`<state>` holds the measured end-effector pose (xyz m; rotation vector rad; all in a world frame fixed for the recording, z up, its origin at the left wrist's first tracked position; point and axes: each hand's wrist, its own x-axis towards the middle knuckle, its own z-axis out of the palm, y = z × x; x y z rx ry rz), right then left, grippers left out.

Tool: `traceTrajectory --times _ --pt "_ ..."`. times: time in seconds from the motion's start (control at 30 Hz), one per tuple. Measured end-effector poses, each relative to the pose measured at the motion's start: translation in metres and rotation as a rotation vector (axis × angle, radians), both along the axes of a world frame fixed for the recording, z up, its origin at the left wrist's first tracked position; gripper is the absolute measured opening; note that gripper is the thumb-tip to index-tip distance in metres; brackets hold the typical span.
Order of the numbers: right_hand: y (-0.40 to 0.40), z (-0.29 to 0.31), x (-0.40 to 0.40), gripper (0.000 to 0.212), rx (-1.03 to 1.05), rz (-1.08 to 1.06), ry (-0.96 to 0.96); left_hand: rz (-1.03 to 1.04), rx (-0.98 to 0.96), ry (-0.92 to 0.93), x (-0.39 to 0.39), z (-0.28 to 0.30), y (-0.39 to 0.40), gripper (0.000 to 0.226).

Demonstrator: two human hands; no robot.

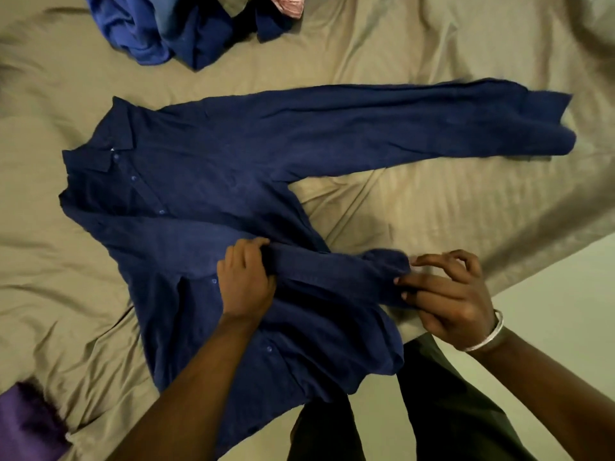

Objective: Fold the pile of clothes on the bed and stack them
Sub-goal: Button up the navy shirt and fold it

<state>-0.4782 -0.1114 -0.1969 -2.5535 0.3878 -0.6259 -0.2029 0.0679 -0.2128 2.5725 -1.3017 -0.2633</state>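
Observation:
A navy blue button-up shirt [206, 181] lies spread on the beige bed sheet [416, 207], collar to the left. One long sleeve stretches out to the far right. The other sleeve [336, 264] is folded across the shirt's lower body. My left hand [244, 277] grips this sleeve near its middle, fingers curled over the fabric. My right hand [446, 291] pinches the sleeve's cuff end at the bed's edge and wears a silver bangle. A pile of unfolded clothes [186, 24], mostly blue with some pink, sits at the top of the bed.
A purple fabric item [26, 424] lies at the bottom left corner. The bed's edge runs diagonally at the lower right, with pale floor [559, 301] beyond it. My dark trousers [432, 410] show below the shirt's hem.

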Motion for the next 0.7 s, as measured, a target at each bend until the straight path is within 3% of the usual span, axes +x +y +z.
traceTrajectory --times 0.1,0.2,0.3,0.37,0.43,0.53,0.63,0.7 --pt "-0.005 0.015 0.009 0.028 -0.017 -0.088 -0.024 -0.016 -0.087 0.05 -0.002 0.007 0.015 0.053" --pt "0.002 0.026 0.018 0.023 0.108 -0.009 0.025 -0.272 0.087 0.043 -0.01 0.006 0.035 0.048" --pt "0.03 0.014 0.003 0.011 0.322 0.246 0.465 -0.337 0.404 0.194 -0.014 0.0 0.057 0.055" --pt "0.042 0.0 -0.005 0.016 0.501 0.251 0.666 -0.323 0.517 0.261 -0.014 0.0 0.064 0.059" --pt "0.045 -0.008 0.0 0.021 0.683 -0.03 0.65 -0.259 0.515 0.334 -0.013 -0.001 0.063 0.06" --pt "0.043 -0.024 0.018 0.03 0.675 -0.645 0.715 -0.165 0.406 0.292 -0.011 -0.006 0.056 0.046" --pt "0.034 -0.032 0.041 0.067 0.696 -0.815 1.092 -0.064 0.413 0.109 -0.004 -0.01 0.047 0.043" --pt "0.032 -0.031 0.052 0.076 0.685 -0.844 1.23 -0.03 0.426 0.029 0.004 -0.008 0.036 0.05"
